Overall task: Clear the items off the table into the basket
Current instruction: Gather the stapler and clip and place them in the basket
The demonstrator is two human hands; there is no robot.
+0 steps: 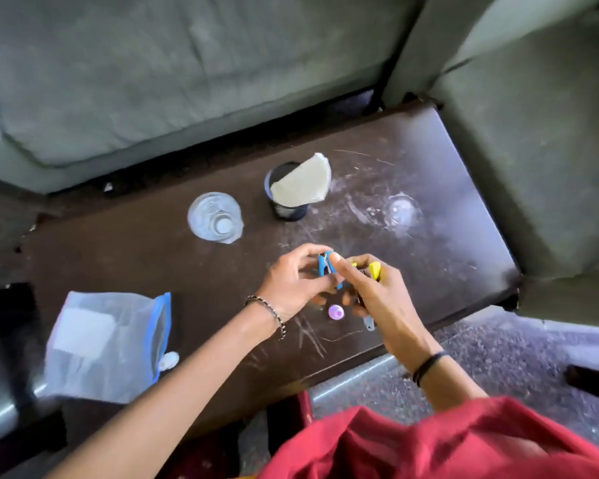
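Both hands meet over the dark table (412, 160), just nearer the person than the black mesh basket (287, 205). The left hand (291, 281) pinches a blue clip (327, 267) between thumb and curled fingers; the right hand (374, 292) closes around a yellow clip (375, 270) and other small pieces, blurred. A pink cap (335, 312) lies on the table beneath the hands. A sound move would be gathering the clips firmly in one fist before reaching to the basket, since a folded paper (303, 184) covers much of its mouth.
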